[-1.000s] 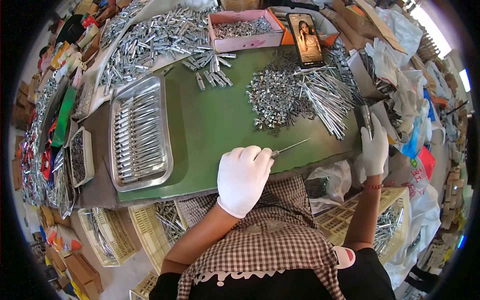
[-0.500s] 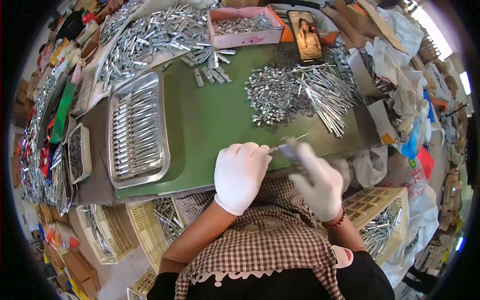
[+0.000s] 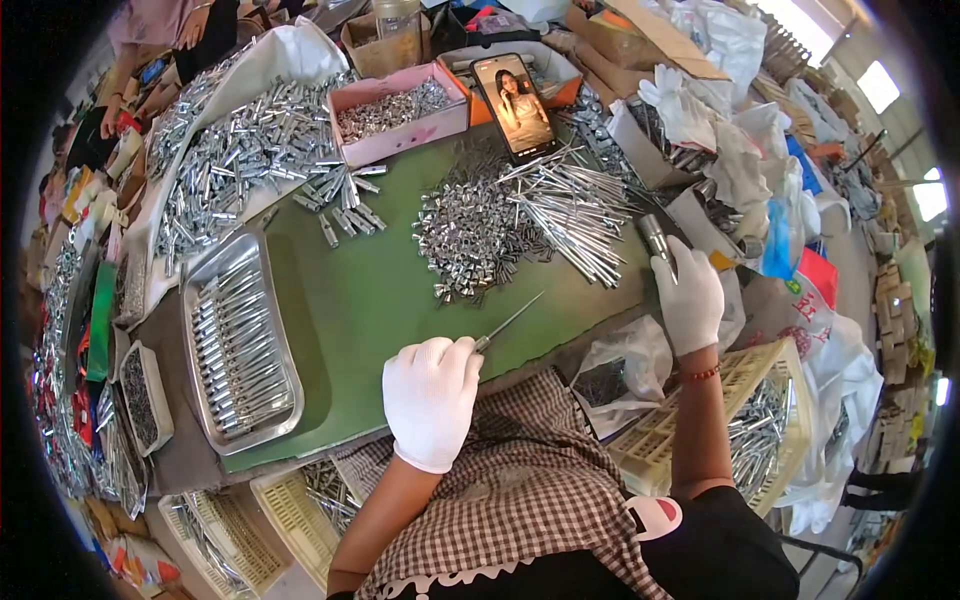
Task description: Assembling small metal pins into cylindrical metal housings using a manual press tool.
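My left hand (image 3: 432,400), in a white glove, is closed around a thin pointed metal rod (image 3: 512,318). A small metal fitting (image 3: 484,343) sits on the rod beside my fingertips. Over at the table's right edge, my right hand (image 3: 692,298), also gloved, has its fingers at a short metal cylinder (image 3: 654,238) and appears to grip its lower end. Between the hands and the phone lie a heap of small metal fittings (image 3: 470,235) and a loose bundle of long thin rods (image 3: 580,225). A steel tray (image 3: 291,385) on the left contains a row of assembled metal pieces (image 3: 238,350).
Metal sleeves (image 3: 250,150) cover the far left, beside a pink box (image 3: 405,145) of small parts. A phone (image 3: 515,108) stands upright behind the rods. Plastic crates (image 3: 775,400) flank me below the table. Another person's hand (image 3: 193,27) shows at the far left.
My right hand has moved away from the left, out to the table's right edge with the metal cylinder. The left hand still holds the rod. The whole view has shifted and tilted.
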### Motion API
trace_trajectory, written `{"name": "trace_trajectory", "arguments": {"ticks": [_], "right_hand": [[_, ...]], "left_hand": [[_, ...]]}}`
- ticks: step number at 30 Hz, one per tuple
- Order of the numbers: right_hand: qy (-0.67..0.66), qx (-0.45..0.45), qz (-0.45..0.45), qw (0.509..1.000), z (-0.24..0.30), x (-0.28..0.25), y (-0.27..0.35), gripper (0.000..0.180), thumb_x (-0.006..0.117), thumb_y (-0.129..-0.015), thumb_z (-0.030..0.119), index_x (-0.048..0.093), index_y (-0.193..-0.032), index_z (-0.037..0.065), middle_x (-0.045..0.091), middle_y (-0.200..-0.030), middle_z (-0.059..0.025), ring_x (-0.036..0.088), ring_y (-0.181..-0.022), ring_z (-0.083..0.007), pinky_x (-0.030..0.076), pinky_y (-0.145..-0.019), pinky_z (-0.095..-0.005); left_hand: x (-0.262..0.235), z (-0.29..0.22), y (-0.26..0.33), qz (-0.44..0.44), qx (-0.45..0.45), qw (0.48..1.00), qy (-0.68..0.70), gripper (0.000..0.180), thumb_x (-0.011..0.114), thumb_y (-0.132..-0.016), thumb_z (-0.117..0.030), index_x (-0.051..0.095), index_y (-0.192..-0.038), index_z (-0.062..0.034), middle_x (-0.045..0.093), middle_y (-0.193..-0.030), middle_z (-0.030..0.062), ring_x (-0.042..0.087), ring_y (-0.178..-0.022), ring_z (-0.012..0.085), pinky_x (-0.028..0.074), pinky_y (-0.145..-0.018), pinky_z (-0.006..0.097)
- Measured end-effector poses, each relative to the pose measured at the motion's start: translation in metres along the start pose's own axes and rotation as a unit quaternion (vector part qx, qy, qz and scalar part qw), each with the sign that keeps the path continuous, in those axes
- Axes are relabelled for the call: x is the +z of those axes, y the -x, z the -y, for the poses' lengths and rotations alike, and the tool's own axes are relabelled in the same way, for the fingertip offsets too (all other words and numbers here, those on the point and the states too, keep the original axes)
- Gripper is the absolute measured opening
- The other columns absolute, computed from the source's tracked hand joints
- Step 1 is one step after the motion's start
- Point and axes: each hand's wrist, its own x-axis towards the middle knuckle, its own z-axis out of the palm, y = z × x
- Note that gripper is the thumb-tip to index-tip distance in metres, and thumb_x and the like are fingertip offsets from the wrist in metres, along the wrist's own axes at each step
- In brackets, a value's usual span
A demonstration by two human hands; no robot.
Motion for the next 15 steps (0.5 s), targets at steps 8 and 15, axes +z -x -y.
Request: {"name": "trace_trajectory", "arguments": {"ticks": [8, 15], "right_hand": [[-0.003, -0.168, 0.002, 0.986, -0.005, 0.032, -0.084, 0.014, 0.065, -0.092, 0.012, 0.072, -0.103, 0.009, 0.069, -0.094, -0.0131, 0.068, -0.086, -0.0356, 0.054, -0.078, -0.0486], [0.194, -0.156, 0.225, 0.942, 0.004, 0.061, -0.135, 0.016, 0.062, -0.090, 0.015, 0.074, -0.098, 0.009, 0.075, -0.098, -0.0162, 0.074, -0.092, -0.0361, 0.060, -0.080, -0.0484]], "left_hand": [[0.000, 0.000, 0.000, 0.004, 0.002, 1.000, -0.009, 0.016, 0.077, -0.085, -0.017, 0.074, -0.100, -0.0124, 0.066, -0.091, 0.0060, 0.063, -0.086, 0.0306, 0.046, -0.079, 0.044], [0.001, -0.001, -0.001, 0.013, -0.004, 1.000, -0.008, 0.016, 0.077, -0.085, -0.017, 0.074, -0.100, -0.0129, 0.067, -0.091, 0.0057, 0.063, -0.086, 0.0303, 0.046, -0.079, 0.044]]}}
